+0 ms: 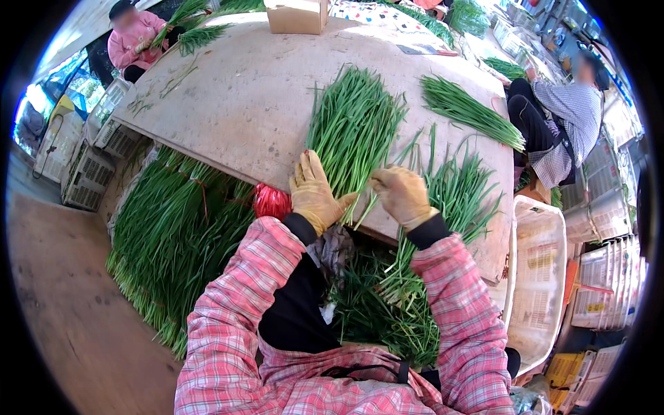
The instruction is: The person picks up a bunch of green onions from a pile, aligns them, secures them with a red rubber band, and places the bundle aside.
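A loose bundle of garlic chives [356, 131] lies on the wooden tabletop, its pale stem ends at the near edge. My left hand [315, 194], in a yellowish glove, rests against the bundle's left side near those ends, fingers stretched out and thumb toward the stems. On the other side my right hand [403, 197], gloved alike, is closed in a pinch on a few chive stems [369, 204]. Beside my left wrist sits a ball of shiny red twine [271, 202]. Looser chives [460, 183] spread past my right wrist, and another bunch [470, 111] lies farther right.
Tied chives [180, 235] are heaped below the table at left; loose leaves [380, 304] lie beneath my arms. A white plastic crate [536, 277] stands at right. A cardboard box [297, 15] is on the far edge. Two people sit nearby, one far left, one right.
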